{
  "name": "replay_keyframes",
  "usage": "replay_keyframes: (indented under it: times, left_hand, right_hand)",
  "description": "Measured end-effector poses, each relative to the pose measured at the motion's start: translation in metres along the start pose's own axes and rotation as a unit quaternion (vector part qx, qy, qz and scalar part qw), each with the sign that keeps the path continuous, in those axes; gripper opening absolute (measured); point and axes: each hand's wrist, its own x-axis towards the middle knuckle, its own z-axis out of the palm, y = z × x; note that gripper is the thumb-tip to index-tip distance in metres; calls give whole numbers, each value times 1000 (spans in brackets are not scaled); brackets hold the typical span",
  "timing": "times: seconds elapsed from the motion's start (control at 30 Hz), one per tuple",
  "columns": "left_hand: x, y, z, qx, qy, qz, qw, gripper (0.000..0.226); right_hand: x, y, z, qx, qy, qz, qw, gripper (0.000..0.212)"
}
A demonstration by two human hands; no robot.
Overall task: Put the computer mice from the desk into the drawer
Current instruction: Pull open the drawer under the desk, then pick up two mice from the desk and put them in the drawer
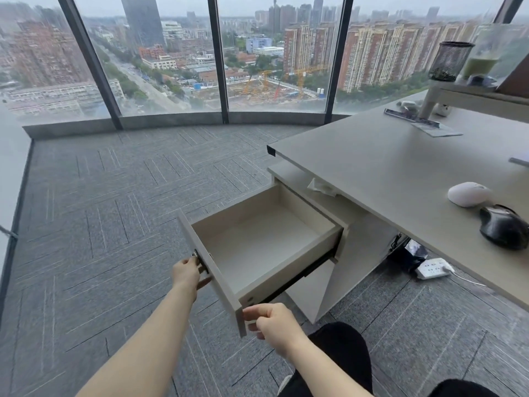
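The grey drawer [226, 285] of the cabinet under the desk stands pulled out, and its inside is bare. My left hand [187, 272] grips the handle on the drawer front. My right hand [273, 322] holds the near corner of that front panel. On the desk [380, 167] at the right lie a white mouse [468, 194] and, just nearer to me, a black mouse [503, 226]. Both mice are out of my hands.
A ruler and papers [420, 121] lie at the desk's far end beside a white shelf with a mesh pen cup [449, 61]. A power strip [433, 267] and cables lie on the carpet under the desk. Floor-to-ceiling windows close off the far side.
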Motion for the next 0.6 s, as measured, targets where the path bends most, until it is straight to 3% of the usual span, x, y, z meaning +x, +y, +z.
replay_keyframes:
  times: [0.17,0.27,0.43,0.53,0.6]
  left_hand:
    - [-10,3,-15,91,53,13,994,23]
    - [-35,21,-6,236,122,146,953,29]
    - [-110,52,88,280,-2,385,879,33]
    - [-162,54,173,262,-125,436,852,28]
    - [-194,48,231,266,-212,443,830,26]
  right_hand:
    - [-9,-5,1,-5,-16,-22,1000,45]
    - [-27,-25,-28,-1,64,-80,995,36]
    - [-68,-65,-137,14,309,-191,932,29]
    - [-92,-72,-214,-49,467,-219,855,30]
    - [-104,-70,-264,-145,567,-202,785,29]
